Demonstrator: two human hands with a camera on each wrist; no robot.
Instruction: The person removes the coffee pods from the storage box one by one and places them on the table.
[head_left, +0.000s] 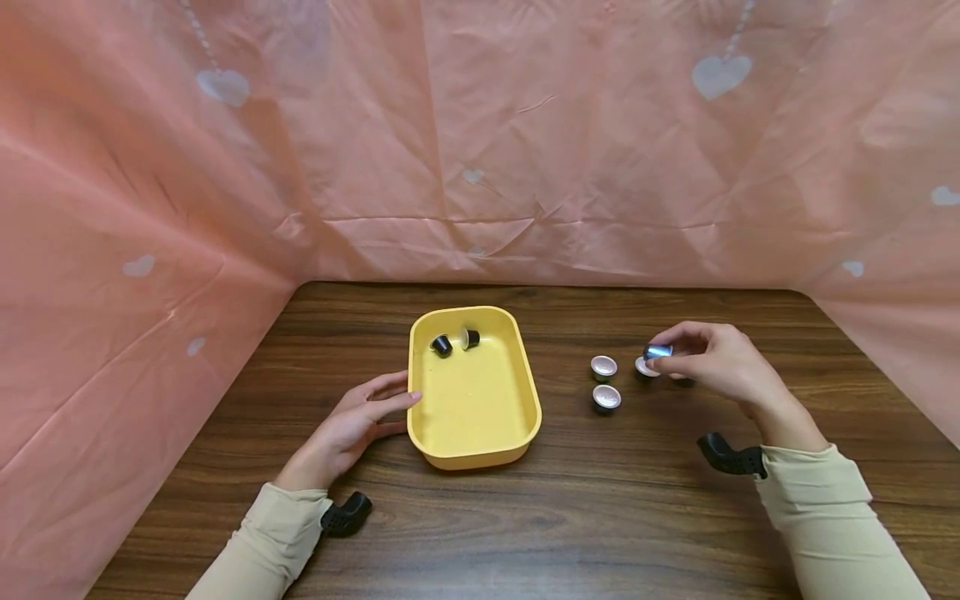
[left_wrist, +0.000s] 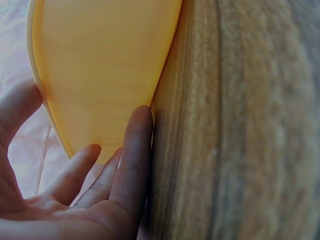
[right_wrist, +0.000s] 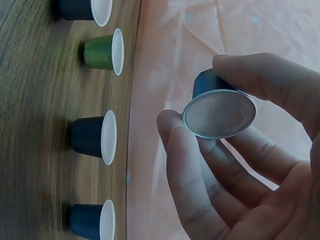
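Note:
My right hand (head_left: 712,358) pinches a shiny blue coffee capsule (head_left: 657,352) above the table. In the right wrist view the held coffee capsule (right_wrist: 220,114) is tilted, its pale foil lid facing the camera. Below and beside that hand, several capsules stand lid up: a green capsule (right_wrist: 99,52), a dark capsule (right_wrist: 89,136) and a blue one (right_wrist: 87,221) among them. My left hand (head_left: 360,421) holds the left side of a yellow tray (head_left: 480,454), thumb on the rim and fingers against its outer wall (left_wrist: 100,75). Two black capsules (head_left: 442,346) lie at the tray's far end.
The dark wood table (head_left: 570,508) ends at a pink cloth backdrop (head_left: 525,167) with pale hearts, which rises behind and at both sides. Each sleeve cuff carries a black wrist mount (head_left: 731,457). Between tray and right hand stand two capsules, the nearer a dark capsule (head_left: 606,400).

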